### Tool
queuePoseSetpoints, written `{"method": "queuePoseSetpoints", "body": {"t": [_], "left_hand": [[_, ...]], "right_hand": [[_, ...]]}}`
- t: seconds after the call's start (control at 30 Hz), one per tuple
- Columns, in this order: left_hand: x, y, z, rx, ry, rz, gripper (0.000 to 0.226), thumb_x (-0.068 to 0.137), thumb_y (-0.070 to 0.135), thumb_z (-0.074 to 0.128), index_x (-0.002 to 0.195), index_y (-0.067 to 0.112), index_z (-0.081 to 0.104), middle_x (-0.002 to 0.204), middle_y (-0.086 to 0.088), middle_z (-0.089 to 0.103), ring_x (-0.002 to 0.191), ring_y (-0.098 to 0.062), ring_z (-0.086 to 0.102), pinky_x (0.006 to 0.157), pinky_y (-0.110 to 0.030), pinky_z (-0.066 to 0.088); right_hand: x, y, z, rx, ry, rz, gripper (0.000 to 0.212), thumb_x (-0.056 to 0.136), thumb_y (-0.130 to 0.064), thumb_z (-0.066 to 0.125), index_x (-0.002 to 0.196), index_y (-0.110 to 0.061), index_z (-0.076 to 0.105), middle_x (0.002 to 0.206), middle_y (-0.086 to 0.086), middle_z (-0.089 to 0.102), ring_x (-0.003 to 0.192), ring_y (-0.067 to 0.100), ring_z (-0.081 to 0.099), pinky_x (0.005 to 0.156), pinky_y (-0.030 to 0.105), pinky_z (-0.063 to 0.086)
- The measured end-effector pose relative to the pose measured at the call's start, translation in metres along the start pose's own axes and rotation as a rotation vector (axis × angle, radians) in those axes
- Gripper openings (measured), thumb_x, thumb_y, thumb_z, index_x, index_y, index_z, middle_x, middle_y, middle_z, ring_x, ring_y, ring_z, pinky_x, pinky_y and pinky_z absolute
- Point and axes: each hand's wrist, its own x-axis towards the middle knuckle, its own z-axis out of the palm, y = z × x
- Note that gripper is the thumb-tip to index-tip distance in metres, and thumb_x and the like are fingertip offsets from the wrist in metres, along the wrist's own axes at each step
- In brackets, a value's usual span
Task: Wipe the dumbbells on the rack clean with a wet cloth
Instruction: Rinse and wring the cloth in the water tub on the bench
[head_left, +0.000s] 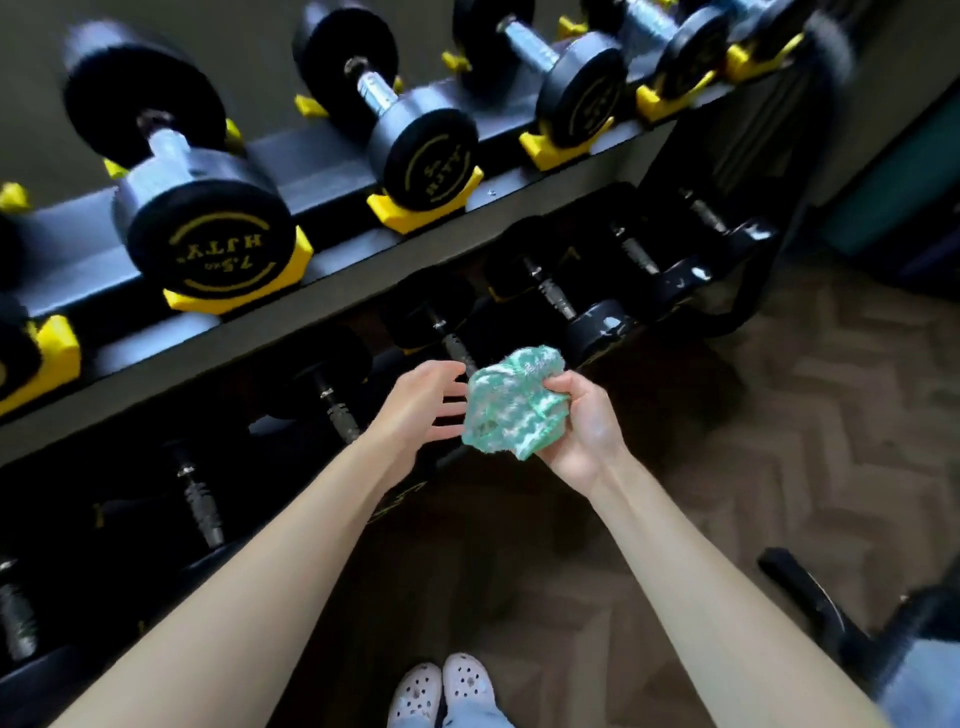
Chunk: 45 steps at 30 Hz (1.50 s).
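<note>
Head view: your right hand (582, 415) grips the bunched green-and-white cloth (511, 402) in front of the lower-shelf dumbbells (452, 332); your left hand (423, 405), fingers spread, reaches beside it — likely regrouping before the next wipe; lower shelf dark, upper rack (332, 182) blurred, labels barely legible.

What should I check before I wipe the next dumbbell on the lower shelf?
1. Right grip holds the crumpled green-and-white cloth: ok.
2. Left grip free, fingers open beside the cloth: ok.
3. Cloth wet enough: cannot tell.
4. Cloth spread flat for wiping: not ok, bunched.
5. Black lower-shelf dumbbell with ribbed metal handle directly beyond the cloth, seemingly reachable: ok.
6. Black 7.5 dumbbell above seated in its yellow cradle: ok.
</note>
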Motion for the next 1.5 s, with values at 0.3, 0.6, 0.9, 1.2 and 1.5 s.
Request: {"method": "queuePoseSetpoints", "body": {"t": [0.3,0.6,0.9,1.2,1.5], "left_hand": [[-0.089,0.126,0.163,0.408,-0.440,0.385,0.007,0.081,0.012,0.059,0.080,0.019,0.058,0.093,-0.003,0.062,0.090,-0.015,0.057,0.079,-0.027,0.046],[-0.180,0.077,0.370,0.699,-0.832,0.588,0.019,0.075,0.012,0.074,0.079,0.007,0.057,0.073,0.000,0.057,0.067,-0.014,0.054,0.060,-0.025,0.043],[-0.233,-0.018,0.557,1.160,-1.043,0.729,0.027,0.084,0.021,0.064,0.068,0.012,0.044,0.090,-0.018,0.062,0.093,-0.035,0.057,0.067,-0.031,0.037],[-0.191,-0.107,0.651,1.341,-1.016,0.708,0.015,0.091,0.019,0.049,0.084,0.006,0.047,0.084,-0.016,0.058,0.080,-0.031,0.050,0.065,-0.030,0.034],[-0.134,-0.205,0.712,1.558,-1.107,0.809,0.040,0.087,-0.006,0.037,0.126,0.003,0.043,0.129,-0.018,0.039,0.119,-0.034,0.042,0.088,-0.039,0.038]], "right_hand": [[-0.146,-0.109,-0.068,0.160,0.389,-0.536,0.030,0.088,-0.004,0.046,0.117,-0.001,0.053,0.109,0.016,0.060,0.095,0.026,0.059,0.085,0.038,0.048],[-0.307,-0.103,-0.233,0.162,1.022,-0.702,0.015,0.088,-0.004,0.053,0.077,-0.014,0.052,0.076,0.002,0.056,0.072,0.013,0.054,0.069,0.027,0.043],[-0.379,-0.050,-0.421,0.392,1.513,-0.447,0.010,0.085,-0.004,0.060,0.079,-0.008,0.052,0.071,0.006,0.048,0.064,0.017,0.044,0.053,0.023,0.035],[-0.359,-0.005,-0.529,0.232,1.387,-0.186,0.016,0.089,-0.011,0.061,0.075,-0.003,0.059,0.076,0.005,0.047,0.066,0.012,0.041,0.043,0.008,0.031],[-0.287,0.043,-0.607,-0.301,1.350,0.157,0.041,0.086,0.000,0.048,0.124,-0.013,0.057,0.130,0.007,0.056,0.119,0.023,0.052,0.092,0.024,0.037]]}}
